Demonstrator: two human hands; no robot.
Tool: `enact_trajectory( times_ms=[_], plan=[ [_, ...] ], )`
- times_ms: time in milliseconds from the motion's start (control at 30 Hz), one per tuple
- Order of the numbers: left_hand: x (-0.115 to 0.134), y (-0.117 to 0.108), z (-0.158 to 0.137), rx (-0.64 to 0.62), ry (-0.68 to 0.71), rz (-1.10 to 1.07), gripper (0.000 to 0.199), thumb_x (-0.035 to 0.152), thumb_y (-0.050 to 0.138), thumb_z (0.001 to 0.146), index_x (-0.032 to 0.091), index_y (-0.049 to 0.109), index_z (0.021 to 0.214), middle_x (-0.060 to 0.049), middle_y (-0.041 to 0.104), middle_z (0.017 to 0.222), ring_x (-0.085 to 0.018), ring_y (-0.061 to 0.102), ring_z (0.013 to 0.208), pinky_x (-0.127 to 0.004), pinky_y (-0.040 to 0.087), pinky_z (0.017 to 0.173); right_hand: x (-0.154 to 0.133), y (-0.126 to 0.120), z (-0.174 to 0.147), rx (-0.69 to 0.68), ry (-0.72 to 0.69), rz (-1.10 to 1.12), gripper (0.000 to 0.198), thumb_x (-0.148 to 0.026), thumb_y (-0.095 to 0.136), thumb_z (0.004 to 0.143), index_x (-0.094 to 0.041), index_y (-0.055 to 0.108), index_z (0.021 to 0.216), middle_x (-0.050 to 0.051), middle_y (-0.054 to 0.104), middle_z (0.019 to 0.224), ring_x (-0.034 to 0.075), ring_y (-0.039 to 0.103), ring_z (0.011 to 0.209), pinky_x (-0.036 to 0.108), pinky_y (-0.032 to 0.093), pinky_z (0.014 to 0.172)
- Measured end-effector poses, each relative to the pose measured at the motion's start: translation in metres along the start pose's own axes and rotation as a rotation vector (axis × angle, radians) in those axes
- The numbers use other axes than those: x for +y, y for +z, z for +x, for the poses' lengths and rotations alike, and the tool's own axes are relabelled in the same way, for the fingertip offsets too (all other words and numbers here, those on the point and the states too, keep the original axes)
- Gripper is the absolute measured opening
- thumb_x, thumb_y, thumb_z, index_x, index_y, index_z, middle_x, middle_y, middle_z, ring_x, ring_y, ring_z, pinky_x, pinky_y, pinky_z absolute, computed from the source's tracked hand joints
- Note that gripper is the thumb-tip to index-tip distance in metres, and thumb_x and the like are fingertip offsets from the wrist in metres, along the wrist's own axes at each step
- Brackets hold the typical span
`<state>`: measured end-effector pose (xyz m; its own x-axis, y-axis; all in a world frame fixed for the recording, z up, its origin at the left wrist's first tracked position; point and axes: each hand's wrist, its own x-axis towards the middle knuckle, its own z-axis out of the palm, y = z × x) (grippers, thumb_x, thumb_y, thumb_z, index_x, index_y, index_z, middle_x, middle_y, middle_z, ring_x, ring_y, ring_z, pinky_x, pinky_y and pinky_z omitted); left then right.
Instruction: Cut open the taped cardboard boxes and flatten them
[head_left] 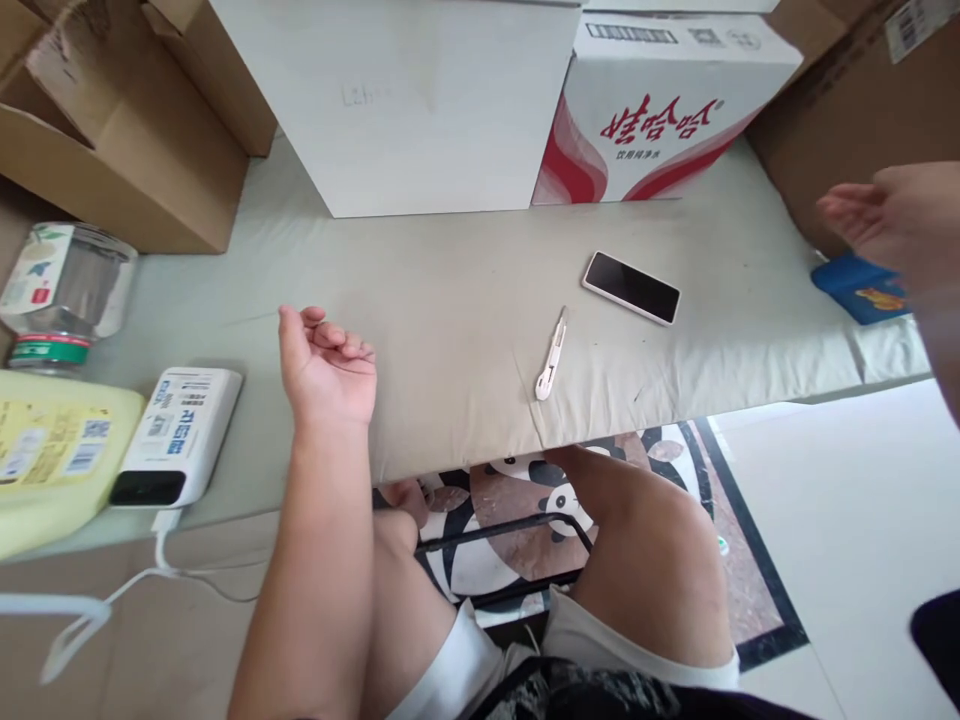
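My left hand [330,370] rests palm up on the left part of the cloth-covered table, its fingers loosely bent and nothing in them. At the far right, my right hand [885,212] hovers above a blue packet [862,287] with an orange picture on it. Its fingers are half bent, and I see nothing held in them; the wrist and forearm cover part of the packet. Between the hands lie a slim white utility knife [552,358] and, just beyond it, a phone [631,287] with a dark screen and a pale edge.
White cartons, one with red waves [667,120], line the back. Brown cardboard boxes [157,150] stand at both sides. On the left are a clear plastic jar [86,280], a yellow jug [60,450] and a white device [184,425] with a cable. The table's front edge runs above my knees.
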<state>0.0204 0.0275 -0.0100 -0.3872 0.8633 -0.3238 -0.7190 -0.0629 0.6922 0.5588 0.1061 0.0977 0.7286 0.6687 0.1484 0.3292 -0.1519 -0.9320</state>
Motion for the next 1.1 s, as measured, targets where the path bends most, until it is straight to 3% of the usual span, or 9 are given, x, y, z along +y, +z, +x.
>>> enact_trajectory(
  times_ms=[133,300,433,600,700,800,933,1033,1100],
  plan=[
    [0.005,-0.001,-0.003,0.013,-0.007,-0.016,0.026,0.036,0.064,0.094,0.023,0.061,0.072,0.007,0.049,0.049,-0.005,0.04,0.039,-0.02,0.033,0.043,0.015,0.011,-0.046,0.099,0.347,-0.119,0.041,0.015,0.035,0.086,-0.016,0.047,0.062,0.007,0.061,0.06,0.015,0.069,0.057,0.038,0.053,0.062],
    [0.017,-0.006,-0.019,-0.009,0.01,0.006,0.021,0.013,0.056,0.096,0.023,0.062,0.078,0.005,0.056,0.054,-0.006,0.048,0.044,-0.017,0.037,0.045,0.005,0.015,-0.114,-0.143,0.329,-0.197,0.022,-0.002,0.047,0.096,-0.017,0.053,0.081,0.007,0.064,0.074,0.013,0.069,0.067,0.039,0.056,0.08],
    [0.029,-0.014,-0.025,0.015,0.043,-0.062,0.022,0.012,0.054,0.097,0.022,0.061,0.078,0.004,0.058,0.056,-0.006,0.05,0.045,-0.017,0.037,0.045,-0.024,0.044,-0.158,-0.379,0.253,-0.289,0.012,-0.008,0.05,0.098,-0.016,0.056,0.091,0.004,0.064,0.079,0.011,0.066,0.066,0.035,0.054,0.082],
    [0.044,-0.025,-0.025,0.035,0.092,-0.144,0.015,0.009,0.06,0.088,0.022,0.059,0.081,0.004,0.062,0.064,-0.007,0.051,0.047,-0.018,0.038,0.047,-0.058,0.124,-0.216,-0.704,0.11,-0.279,0.011,-0.011,0.054,0.094,-0.019,0.059,0.1,0.003,0.068,0.083,0.012,0.066,0.065,0.029,0.053,0.069],
    [0.052,-0.033,-0.023,0.021,0.099,-0.125,0.023,0.002,0.064,0.069,0.022,0.063,0.082,0.002,0.072,0.093,-0.007,0.059,0.06,-0.019,0.042,0.053,-0.076,0.184,-0.256,-0.892,-0.016,-0.282,0.017,-0.009,0.059,0.088,-0.019,0.06,0.101,0.004,0.07,0.087,0.014,0.068,0.068,0.027,0.052,0.061],
    [0.059,-0.042,-0.019,0.061,0.09,-0.093,0.014,0.014,0.066,0.068,0.019,0.068,0.081,-0.002,0.07,0.116,-0.008,0.063,0.076,-0.02,0.044,0.059,-0.099,0.247,-0.299,-1.046,-0.255,-0.319,0.023,-0.01,0.061,0.085,-0.02,0.062,0.106,0.006,0.072,0.097,0.016,0.07,0.074,0.028,0.055,0.062],
    [0.067,-0.05,-0.015,0.028,0.046,-0.123,0.021,0.021,0.064,0.069,0.02,0.072,0.089,-0.004,0.071,0.115,-0.009,0.061,0.072,-0.022,0.043,0.063,-0.144,0.326,-0.358,-1.131,-0.644,-0.317,0.026,-0.009,0.057,0.087,-0.02,0.062,0.11,0.007,0.068,0.122,0.017,0.072,0.083,0.035,0.061,0.082],
    [0.072,-0.054,-0.014,0.018,0.003,-0.149,0.02,0.025,0.066,0.07,0.019,0.069,0.089,-0.004,0.073,0.101,-0.009,0.057,0.065,-0.024,0.042,0.065,-0.183,0.375,-0.401,-1.069,-0.875,-0.319,0.033,-0.006,0.055,0.087,-0.015,0.059,0.118,0.009,0.058,0.138,0.019,0.068,0.117,0.035,0.053,0.106],
    [0.074,-0.056,-0.013,0.03,-0.011,-0.146,0.019,0.026,0.066,0.072,0.02,0.069,0.09,-0.003,0.071,0.1,-0.01,0.057,0.067,-0.025,0.041,0.067,-0.207,0.4,-0.423,-1.065,-0.93,-0.291,0.031,-0.006,0.051,0.088,-0.009,0.057,0.119,0.012,0.042,0.155,0.022,0.056,0.138,0.035,0.045,0.113]
  ],
)
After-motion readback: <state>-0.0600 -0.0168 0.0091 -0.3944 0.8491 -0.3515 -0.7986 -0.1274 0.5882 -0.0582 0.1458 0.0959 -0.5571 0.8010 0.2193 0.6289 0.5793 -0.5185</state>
